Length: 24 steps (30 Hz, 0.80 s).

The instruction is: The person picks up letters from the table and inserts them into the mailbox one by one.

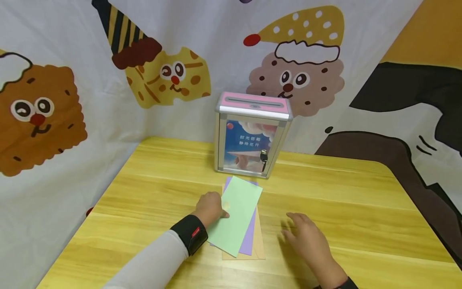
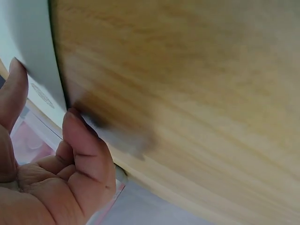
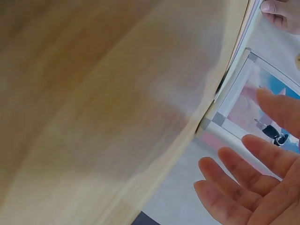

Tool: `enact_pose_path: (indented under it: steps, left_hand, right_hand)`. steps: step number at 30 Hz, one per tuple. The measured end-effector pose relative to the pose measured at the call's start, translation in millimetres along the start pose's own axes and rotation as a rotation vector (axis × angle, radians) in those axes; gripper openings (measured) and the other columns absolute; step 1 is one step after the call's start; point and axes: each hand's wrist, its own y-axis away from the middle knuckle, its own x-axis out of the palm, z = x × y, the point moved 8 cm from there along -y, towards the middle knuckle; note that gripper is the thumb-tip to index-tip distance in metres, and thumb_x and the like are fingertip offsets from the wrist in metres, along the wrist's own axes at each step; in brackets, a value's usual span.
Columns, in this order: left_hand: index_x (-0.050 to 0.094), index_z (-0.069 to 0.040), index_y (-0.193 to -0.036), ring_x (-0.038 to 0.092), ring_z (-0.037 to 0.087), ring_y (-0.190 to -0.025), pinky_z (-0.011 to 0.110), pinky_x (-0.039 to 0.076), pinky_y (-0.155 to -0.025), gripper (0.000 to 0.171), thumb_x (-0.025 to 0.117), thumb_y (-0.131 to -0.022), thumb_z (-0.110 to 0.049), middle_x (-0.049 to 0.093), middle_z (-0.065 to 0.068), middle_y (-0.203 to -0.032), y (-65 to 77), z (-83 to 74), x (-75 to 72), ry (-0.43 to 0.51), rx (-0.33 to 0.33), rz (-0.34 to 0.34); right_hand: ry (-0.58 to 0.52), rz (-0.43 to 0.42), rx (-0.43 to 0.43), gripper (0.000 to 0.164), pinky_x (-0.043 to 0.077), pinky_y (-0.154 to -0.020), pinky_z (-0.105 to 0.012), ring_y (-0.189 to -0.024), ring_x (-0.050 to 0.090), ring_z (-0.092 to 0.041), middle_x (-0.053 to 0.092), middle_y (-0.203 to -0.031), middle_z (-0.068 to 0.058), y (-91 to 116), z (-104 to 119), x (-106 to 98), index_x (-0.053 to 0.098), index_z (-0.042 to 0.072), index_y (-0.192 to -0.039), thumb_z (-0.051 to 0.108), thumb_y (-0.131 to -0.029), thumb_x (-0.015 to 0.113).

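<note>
Pale green oblong paper envelope (image 1: 239, 218), as I take it to be, lies on the yellow wood-grain surface (image 1: 343, 196), right at the middle of my clock, with twelve pointing away from me. Under it I see a purple paper sheet (image 1: 248, 241), peeping out toward four and eleven, and below that a beige paper envelope with a flap line (image 1: 259, 248), nearest me at five.

My right hand (image 1: 311, 244) is at four, well apart from the stack; its fingers are slightly spread and touch nothing. My left hand (image 1: 210, 208) is at nine, thumb laid on the green face and fingertips at its edge, so I read that as a pinch on the green paper. I cannot tell whether the sheets beneath are caught too.

I would expect the green piece to be very light, smooth and flexible, stiff enough to keep its shape but easy to crease. A gentle pinch along a long edge, near the middle, should suit it, with care that the layers do not slide together.

Just beyond, at twelve to one, an upright silver-framed box with a pink slotted top (image 1: 252, 134) has a key (image 1: 264, 160) in its lock. Farthest off, a white cartoon-printed cloth (image 1: 207, 24) hangs from ten round to two.
</note>
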Motion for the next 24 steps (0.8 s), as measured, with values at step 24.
enact_pose_path:
  steps: [24]
  left_hand:
    - [0.037,-0.009,-0.059,0.028,0.013,-0.057,0.023,0.026,-0.054,0.048,0.08,-0.079,-0.013,0.027,-0.002,-0.06,-0.7,19.2,-15.3,0.267,0.14,0.034]
  right_hand:
    - [-0.007,0.013,0.036,0.045,0.054,-0.074,-0.048,-0.103,0.062,-0.042,0.062,-0.12,-0.023,-2,-4,0,0.063,0.0,-0.121,0.018,-0.082,0.077]
